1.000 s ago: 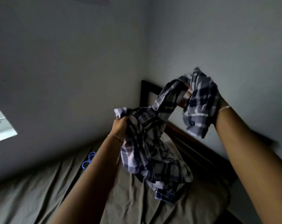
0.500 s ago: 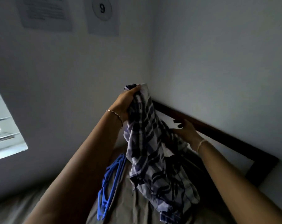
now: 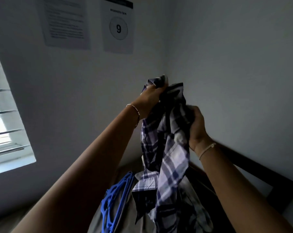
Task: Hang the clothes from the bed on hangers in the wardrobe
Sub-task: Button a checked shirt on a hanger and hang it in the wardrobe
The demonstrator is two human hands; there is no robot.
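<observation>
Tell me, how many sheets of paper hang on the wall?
2. The text sheet is at the top of the wall; the numbered sheet hangs just right of it. More may lie out of view.

One wide-angle view, worn on the person's head, faces forward into a room corner. Both forearms enter from the bottom edge, and the left hand [image 3: 150,100] and right hand [image 3: 197,126], gripping a plaid shirt [image 3: 172,165], sit close at mid-frame. A window [image 3: 6,132] lies at the left edge, a headboard [image 3: 243,167] at the lower right.
</observation>
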